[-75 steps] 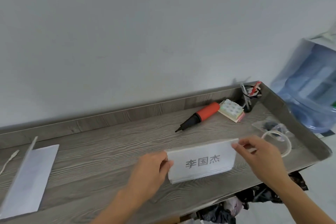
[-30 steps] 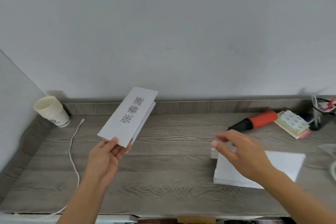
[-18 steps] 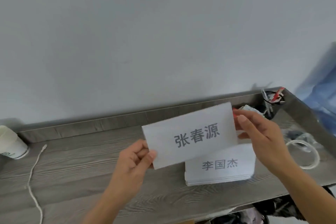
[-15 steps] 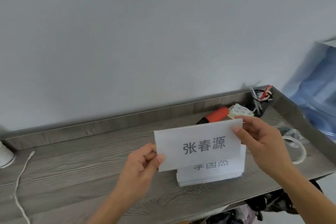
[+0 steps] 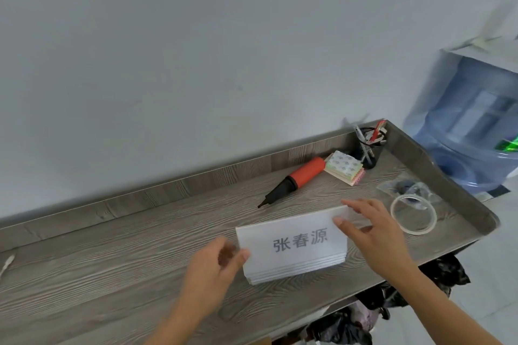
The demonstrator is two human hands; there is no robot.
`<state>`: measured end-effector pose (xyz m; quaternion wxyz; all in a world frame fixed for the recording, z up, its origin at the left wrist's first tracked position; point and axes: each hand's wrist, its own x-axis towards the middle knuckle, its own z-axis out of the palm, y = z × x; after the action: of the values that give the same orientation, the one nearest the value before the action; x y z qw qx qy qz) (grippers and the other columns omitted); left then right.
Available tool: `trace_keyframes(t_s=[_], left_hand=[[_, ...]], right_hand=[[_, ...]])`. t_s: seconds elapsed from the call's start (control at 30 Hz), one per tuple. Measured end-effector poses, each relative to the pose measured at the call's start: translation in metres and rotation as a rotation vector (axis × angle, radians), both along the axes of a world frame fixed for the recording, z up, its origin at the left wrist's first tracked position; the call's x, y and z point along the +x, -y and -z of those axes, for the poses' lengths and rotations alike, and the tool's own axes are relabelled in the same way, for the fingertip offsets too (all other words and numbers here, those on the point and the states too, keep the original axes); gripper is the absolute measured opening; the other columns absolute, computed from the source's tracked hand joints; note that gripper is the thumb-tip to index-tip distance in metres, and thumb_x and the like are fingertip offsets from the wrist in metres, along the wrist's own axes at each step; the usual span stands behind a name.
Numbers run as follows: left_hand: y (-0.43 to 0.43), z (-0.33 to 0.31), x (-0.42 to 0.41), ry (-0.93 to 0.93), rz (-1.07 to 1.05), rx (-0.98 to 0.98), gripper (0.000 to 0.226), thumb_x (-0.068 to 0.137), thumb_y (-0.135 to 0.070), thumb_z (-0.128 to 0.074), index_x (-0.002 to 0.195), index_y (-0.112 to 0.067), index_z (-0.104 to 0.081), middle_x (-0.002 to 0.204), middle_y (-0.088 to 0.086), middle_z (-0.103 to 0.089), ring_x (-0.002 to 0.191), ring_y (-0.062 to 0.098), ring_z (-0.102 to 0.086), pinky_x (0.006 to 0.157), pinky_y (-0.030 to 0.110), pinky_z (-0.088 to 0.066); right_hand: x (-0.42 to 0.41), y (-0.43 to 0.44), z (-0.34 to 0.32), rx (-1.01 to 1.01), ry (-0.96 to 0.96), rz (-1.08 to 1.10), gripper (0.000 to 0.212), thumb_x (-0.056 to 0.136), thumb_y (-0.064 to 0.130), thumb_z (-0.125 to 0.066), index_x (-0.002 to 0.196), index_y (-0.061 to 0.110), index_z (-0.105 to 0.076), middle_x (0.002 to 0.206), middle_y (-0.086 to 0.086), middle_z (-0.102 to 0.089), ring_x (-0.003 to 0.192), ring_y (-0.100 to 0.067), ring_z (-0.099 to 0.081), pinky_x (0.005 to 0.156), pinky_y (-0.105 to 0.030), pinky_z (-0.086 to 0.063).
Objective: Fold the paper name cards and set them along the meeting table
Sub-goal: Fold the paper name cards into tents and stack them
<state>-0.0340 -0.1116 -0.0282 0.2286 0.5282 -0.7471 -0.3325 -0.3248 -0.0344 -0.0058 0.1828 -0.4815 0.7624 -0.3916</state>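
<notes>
Both hands pinching name card, atop stack

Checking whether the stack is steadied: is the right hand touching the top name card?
Touching. The head view shows the right hand resting its thumb tip on the top name card near its right edge.

Grey table bears card stack, pump, tape ring.

Desk count: 1 stack of name cards (sheet count unreadable), 1 red-and-black hand pump, 1 sticky-note pad, 1 mesh pen cup, 1 clear tape roll, 1 water jug.
</notes>
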Motion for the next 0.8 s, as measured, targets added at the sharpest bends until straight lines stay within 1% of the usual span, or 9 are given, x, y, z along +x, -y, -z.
trace_keyframes(t_s=[0.1,0.17,0.23,0.33,0.4,0.5,0.67,0.73,0.8], left_hand=[[-0.002,-0.005,-0.009,-0.378,-0.155,0.289,0.060,0.070,-0.058,-0.067,0.119,-0.030,-0.050,0.117,-0.008,-0.059,0.101,0.006,-0.061,0.085,0.033,-0.054],[-0.004,-0.012,-0.022,-0.487,-0.212,0.339,0.067,0.073,-0.055,-0.060,0.133,-0.032,-0.040,0.127,-0.008,-0.051,0.106,-0.001,-0.054,0.085,0.026,-0.049],[-0.009,-0.016,-0.040,-0.555,-0.258,0.344,0.060,0.082,-0.050,-0.049,0.137,-0.030,-0.039,0.127,-0.008,-0.048,0.101,-0.009,-0.048,0.076,0.015,-0.041],[-0.015,-0.020,-0.063,-0.605,-0.351,0.319,0.044,0.083,-0.055,-0.039,0.116,-0.031,-0.056,0.105,-0.008,-0.061,0.090,0.000,-0.056,0.070,0.018,-0.040],[-0.016,-0.017,-0.073,-0.604,-0.432,0.264,0.037,0.081,-0.060,-0.038,0.096,-0.033,-0.058,0.095,0.002,-0.064,0.084,0.014,-0.060,0.070,0.027,-0.045],[-0.015,-0.008,-0.080,-0.603,-0.505,0.196,0.045,0.080,-0.074,-0.040,0.089,-0.034,-0.057,0.101,0.010,-0.061,0.090,0.027,-0.061,0.082,0.046,-0.050],[-0.017,-0.012,-0.091,-0.579,-0.547,0.150,0.060,0.072,-0.080,-0.040,0.097,-0.028,-0.057,0.104,0.013,-0.062,0.097,0.032,-0.061,0.087,0.054,-0.050],[-0.021,-0.019,-0.092,-0.560,-0.496,0.147,0.055,0.075,-0.079,-0.038,0.094,-0.031,-0.057,0.101,0.015,-0.063,0.091,0.030,-0.063,0.078,0.049,-0.054],[-0.027,-0.030,-0.093,-0.556,-0.423,0.162,0.038,0.085,-0.065,-0.040,0.092,-0.031,-0.055,0.099,0.014,-0.062,0.085,0.025,-0.063,0.068,0.036,-0.052]], right_hand=[[-0.006,0.004,0.000,0.030,0.328,-0.055,0.073,0.071,0.065,-0.066,0.136,0.041,-0.044,0.131,0.016,-0.048,0.118,-0.003,-0.050,0.096,-0.039,-0.048],[-0.008,0.010,0.003,0.047,0.444,-0.103,0.087,0.062,0.080,-0.059,0.138,0.044,-0.039,0.138,0.016,-0.046,0.125,-0.006,-0.048,0.101,-0.043,-0.046],[-0.004,0.016,0.006,0.073,0.480,-0.161,0.078,0.071,0.075,-0.055,0.139,0.041,-0.040,0.135,0.015,-0.050,0.121,-0.004,-0.051,0.099,-0.038,-0.047],[0.010,0.020,0.010,0.056,0.511,-0.177,0.056,0.078,0.059,-0.053,0.129,0.036,-0.049,0.113,0.016,-0.062,0.095,0.000,-0.065,0.080,-0.023,-0.050],[0.015,0.021,0.014,0.019,0.534,-0.141,0.045,0.082,0.059,-0.058,0.118,0.032,-0.057,0.095,0.010,-0.070,0.084,-0.004,-0.069,0.071,-0.024,-0.053],[0.014,0.021,0.017,-0.012,0.589,-0.090,0.043,0.074,0.061,-0.060,0.105,0.031,-0.063,0.075,0.003,-0.072,0.072,-0.012,-0.070,0.062,-0.026,-0.054],[0.016,0.015,0.016,-0.009,0.614,-0.015,0.045,0.071,0.066,-0.062,0.099,0.031,-0.063,0.077,0.003,-0.071,0.073,-0.011,-0.070,0.063,-0.028,-0.055],[0.020,0.004,0.013,-0.020,0.620,0.038,0.032,0.080,0.059,-0.062,0.098,0.032,-0.060,0.082,0.001,-0.070,0.072,-0.008,-0.069,0.064,-0.027,-0.054],[0.026,-0.010,0.005,-0.070,0.642,0.111,0.016,0.088,0.043,-0.057,0.099,0.032,-0.059,0.086,-0.001,-0.069,0.069,-0.005,-0.068,0.061,-0.020,-0.049]])
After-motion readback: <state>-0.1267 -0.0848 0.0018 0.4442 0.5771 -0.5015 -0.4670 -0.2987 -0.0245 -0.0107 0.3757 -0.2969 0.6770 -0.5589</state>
